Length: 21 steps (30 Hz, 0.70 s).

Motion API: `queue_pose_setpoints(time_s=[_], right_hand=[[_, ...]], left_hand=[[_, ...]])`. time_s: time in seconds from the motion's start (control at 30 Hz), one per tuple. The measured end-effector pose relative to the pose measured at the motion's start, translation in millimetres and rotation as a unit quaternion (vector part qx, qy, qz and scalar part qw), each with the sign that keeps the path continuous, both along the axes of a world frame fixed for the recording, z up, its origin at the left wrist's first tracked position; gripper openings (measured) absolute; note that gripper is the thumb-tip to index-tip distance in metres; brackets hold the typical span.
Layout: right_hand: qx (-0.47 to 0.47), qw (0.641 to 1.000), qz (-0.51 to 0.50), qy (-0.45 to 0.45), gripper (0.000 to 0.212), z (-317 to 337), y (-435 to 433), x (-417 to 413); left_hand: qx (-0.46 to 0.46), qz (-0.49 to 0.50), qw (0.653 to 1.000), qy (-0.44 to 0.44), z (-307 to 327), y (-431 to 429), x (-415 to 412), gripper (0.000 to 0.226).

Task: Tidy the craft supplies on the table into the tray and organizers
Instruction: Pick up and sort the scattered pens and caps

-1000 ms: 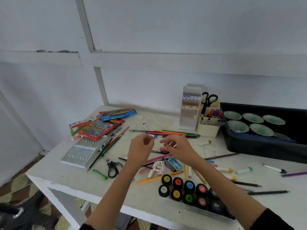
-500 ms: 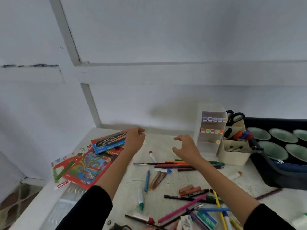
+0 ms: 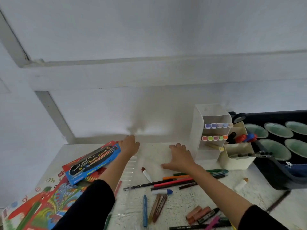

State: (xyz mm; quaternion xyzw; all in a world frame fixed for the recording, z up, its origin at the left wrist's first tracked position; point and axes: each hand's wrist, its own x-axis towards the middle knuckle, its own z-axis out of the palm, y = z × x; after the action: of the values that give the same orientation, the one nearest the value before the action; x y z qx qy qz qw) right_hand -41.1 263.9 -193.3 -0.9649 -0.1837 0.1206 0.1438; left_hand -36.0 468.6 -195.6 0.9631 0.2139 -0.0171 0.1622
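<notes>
My left hand (image 3: 129,146) lies at the right end of the blue water-colour pencil box (image 3: 93,163), fingers bent down at the table's far edge; whether it grips anything is unclear. My right hand (image 3: 180,157) rests palm down on the table with fingers spread, just left of the white marker organizer (image 3: 211,117). A clear ribbed plastic piece (image 3: 131,165) lies between my forearms. Loose pens and pencils (image 3: 174,181), a white marker (image 3: 147,174) and brown crayons (image 3: 197,213) lie scattered nearer to me.
A cream pen cup (image 3: 235,161) with markers and scissors stands right of the organizer. The black tray (image 3: 279,180) at far right holds several pale green dishes (image 3: 275,130). A red colour-pencil packet (image 3: 43,209) lies at the near left. The wall rises close behind the table.
The view has moved closer and lower over the table. Both hands have reached forward to the table's far side, the left to the blue box's end, the right flat beside the organizer.
</notes>
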Motion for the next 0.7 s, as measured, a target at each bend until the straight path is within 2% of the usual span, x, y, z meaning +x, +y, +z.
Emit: queue_pose_setpoints(time_s=[0.13, 0.27, 0.37, 0.43, 0.5, 0.53, 0.63, 0.7], right_hand=[[0.053, 0.997, -0.021, -0.058, 0.088, 11.0, -4.7, -5.6], [0.193, 0.976, -0.036, -0.092, 0.075, 33.0, -11.8, -28.0], [0.295, 0.95, -0.038, -0.091, 0.048, 44.6, -24.4, -47.8], [0.353, 0.932, -0.05, -0.073, 0.032, 50.4, -33.4, -58.3], [0.406, 0.91, -0.069, -0.039, 0.027, 57.8, -45.4, -71.1], [0.429, 0.9, -0.078, -0.025, 0.031, 60.4, -52.1, -76.7], [0.476, 0.874, -0.097, -0.002, 0.049, 63.6, -76.1, -93.9], [0.495, 0.863, -0.099, 0.014, 0.052, 61.8, -93.0, -104.6]], left_hand=[[-0.13, 0.024, 0.982, -0.136, 10.5, 1.8, 3.0, 0.04], [-0.199, 0.056, 0.936, -0.284, 47.4, -3.9, -4.9, 0.031], [-0.302, 0.074, 0.887, -0.342, 70.1, -9.6, -18.3, 0.024], [-0.381, 0.088, 0.846, -0.362, 79.1, -14.3, -29.3, 0.027], [-0.457, 0.105, 0.8, -0.375, 84.4, -22.6, -43.2, 0.033], [-0.477, 0.106, 0.787, -0.376, 85.1, -27.7, -50.6, 0.034], [-0.471, 0.078, 0.796, -0.372, 80.7, -47.4, -76.8, 0.034], [-0.458, 0.064, 0.803, -0.375, 74.3, -63.2, -94.4, 0.037]])
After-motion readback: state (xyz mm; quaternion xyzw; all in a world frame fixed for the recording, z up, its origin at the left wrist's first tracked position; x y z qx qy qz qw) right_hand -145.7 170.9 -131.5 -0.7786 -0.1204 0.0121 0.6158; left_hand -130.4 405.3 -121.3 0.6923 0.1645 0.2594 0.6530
